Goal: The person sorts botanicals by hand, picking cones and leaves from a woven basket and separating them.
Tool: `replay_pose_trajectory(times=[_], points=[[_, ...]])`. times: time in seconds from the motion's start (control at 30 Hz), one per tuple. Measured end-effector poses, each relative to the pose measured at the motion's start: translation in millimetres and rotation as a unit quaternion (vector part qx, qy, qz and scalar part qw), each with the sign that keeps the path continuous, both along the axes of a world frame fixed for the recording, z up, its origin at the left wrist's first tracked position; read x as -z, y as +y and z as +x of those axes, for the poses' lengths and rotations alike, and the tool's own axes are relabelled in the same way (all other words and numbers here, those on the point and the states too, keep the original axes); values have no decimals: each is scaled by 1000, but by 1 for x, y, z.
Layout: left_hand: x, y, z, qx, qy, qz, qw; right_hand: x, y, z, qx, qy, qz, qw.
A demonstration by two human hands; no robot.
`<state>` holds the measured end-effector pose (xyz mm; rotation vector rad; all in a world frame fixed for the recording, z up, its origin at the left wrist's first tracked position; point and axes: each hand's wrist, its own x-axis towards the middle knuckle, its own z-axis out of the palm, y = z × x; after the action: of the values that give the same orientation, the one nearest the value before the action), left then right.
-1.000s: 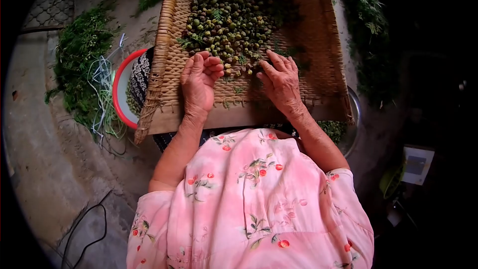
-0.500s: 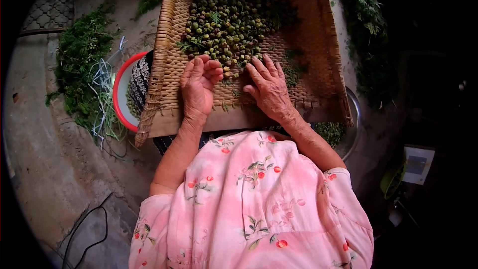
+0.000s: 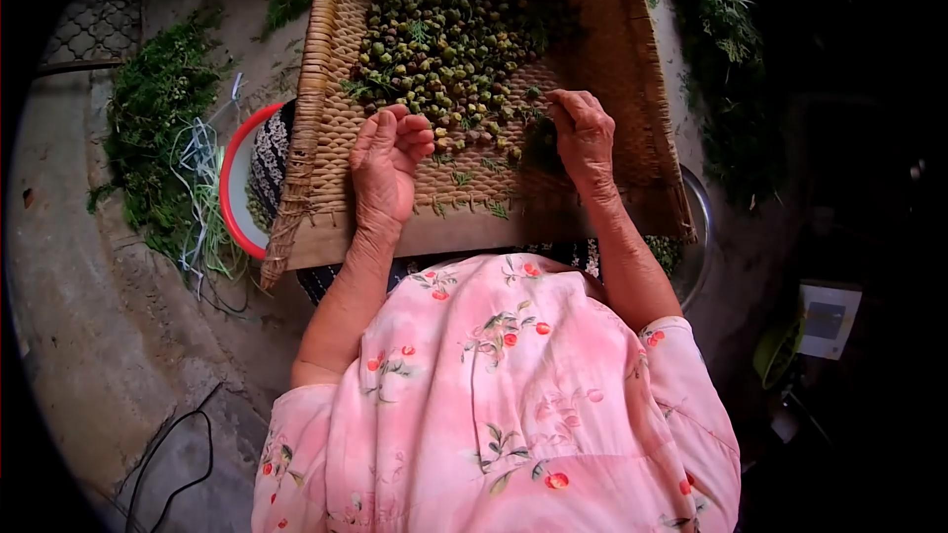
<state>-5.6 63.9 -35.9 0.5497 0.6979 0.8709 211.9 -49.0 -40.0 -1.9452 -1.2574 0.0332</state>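
A woven wicker scoop basket (image 3: 326, 69) lies across my lap, with a heap of small round green and brownish cones (image 3: 444, 59) toward its back. At the heap's near left edge is my left hand (image 3: 388, 163), palm turned inward and fingers loosely curled, with nothing visible in the palm. My right hand (image 3: 585, 138) is above the basket's right half, thumb and forefinger pinched together; whatever they hold is too small to make out. Feathery green sprigs (image 3: 370, 84) lie among the cones, and leaf bits (image 3: 461, 178) are scattered on the weave near me.
A red-rimmed white basin (image 3: 229, 178) stands left of the basket, partly under it. A metal-rimmed bowl (image 3: 703, 237) is at the right. Piles of green foliage (image 3: 163, 109) and pale plastic string (image 3: 202, 178) lie on the floor. A black cable (image 3: 207, 444) curls at lower left.
My right hand has lifted off the cones' near edge and moved right, its spread fingers now drawn into a pinch. My left hand has stayed nearly in place.
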Motion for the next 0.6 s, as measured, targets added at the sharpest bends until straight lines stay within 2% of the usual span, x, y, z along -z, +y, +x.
replay_pose_trajectory(times=[0.13, 0.23, 0.33, 0.37, 0.43, 0.6], points=[[2, 1, -1, 6, 0, 0, 1000, 13, 19, 10, 18, 3, -21, 1000], [3, 1, -1, 16, 0, 5, 1000, 17, 27, 10, 3, -92, -110, 990], [2, 1, -1, 19, 0, 5, 1000, 14, 29, 11, 3, -77, -117, 990], [2, 1, 0, 19, 0, 5, 1000, 15, 31, 12, 3, -77, -117, 990], [2, 1, 0, 19, -2, 5, 1000, 19, 39, 13, 16, 86, -12, 996], [2, 0, 1, 21, -7, 6, 1000, 22, 57, 14, -26, 16, -31, 999]])
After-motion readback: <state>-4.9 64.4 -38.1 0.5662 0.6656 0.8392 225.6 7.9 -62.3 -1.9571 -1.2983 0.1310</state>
